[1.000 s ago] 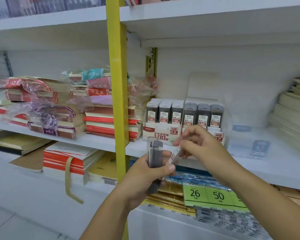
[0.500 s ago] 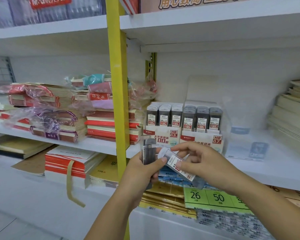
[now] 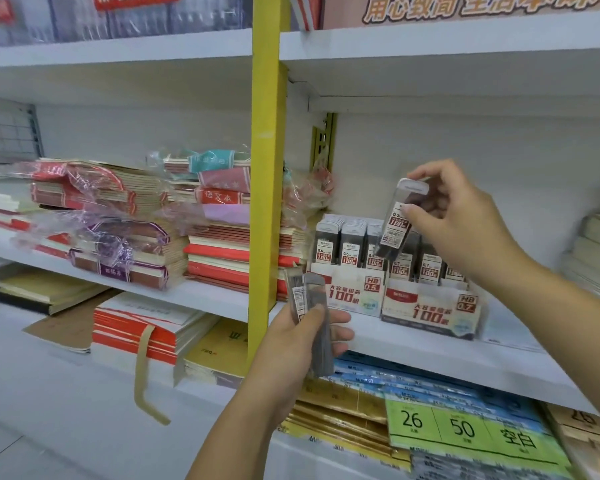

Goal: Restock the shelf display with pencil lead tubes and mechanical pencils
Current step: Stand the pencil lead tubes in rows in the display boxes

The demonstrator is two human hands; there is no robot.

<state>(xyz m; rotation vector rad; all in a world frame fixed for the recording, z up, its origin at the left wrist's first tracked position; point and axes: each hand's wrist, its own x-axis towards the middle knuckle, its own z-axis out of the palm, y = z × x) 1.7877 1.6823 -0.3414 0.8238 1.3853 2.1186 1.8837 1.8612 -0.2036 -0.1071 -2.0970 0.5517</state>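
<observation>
My right hand pinches one clear pencil lead tube with a white cap and red label, tilted, just above the rows of tubes in the HB 0.5 display box. Beside it stands the HB 0.7 display box, also filled with upright tubes. My left hand grips a small bundle of lead tubes upright in front of the shelf edge, below and left of the boxes. No mechanical pencils are visible.
A yellow upright post stands just left of the boxes. Wrapped notebook stacks fill the shelf on the left. Paper stacks sit at the right. A white shelf hangs overhead. Green price tags lie below.
My right hand pulled one tube from the bundle in my left hand and lifted it up and right, over the 0.5 box. The left hand stayed low with the remaining tubes.
</observation>
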